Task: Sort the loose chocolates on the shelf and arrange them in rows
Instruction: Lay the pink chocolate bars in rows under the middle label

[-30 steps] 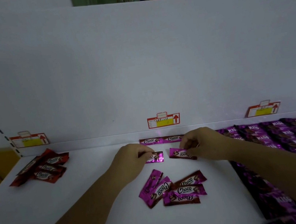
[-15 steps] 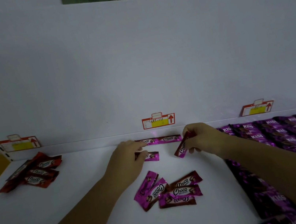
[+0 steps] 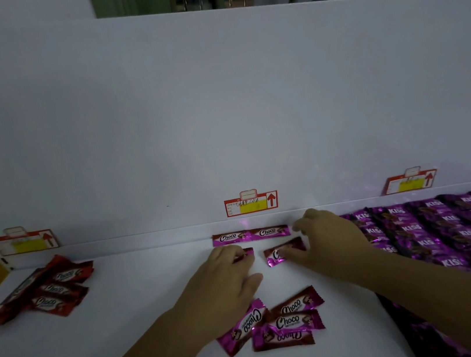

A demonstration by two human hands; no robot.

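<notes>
Two pink Choco bars (image 3: 250, 234) lie end to end against the shelf's back wall under the middle price tag. Just in front of them, my left hand (image 3: 227, 274) holds a pink Choco bar (image 3: 247, 252) with its fingertips; the hand hides most of it. My right hand (image 3: 330, 237) pinches another pink Choco bar (image 3: 283, 251), thumb on top, and this bar lies tilted on the shelf. A loose heap of several pink Choco bars (image 3: 275, 322) sits nearer to me, below my left hand.
A heap of red Choco bars (image 3: 46, 290) lies at the left of the white shelf (image 3: 144, 314). Rows of purple KISS bars (image 3: 449, 226) fill the right side. Three red price tags (image 3: 252, 204) hang on the back wall.
My right hand has brought its lifted bar down onto the shelf, beside the bar under my left hand. The left hand has stayed on its bar.
</notes>
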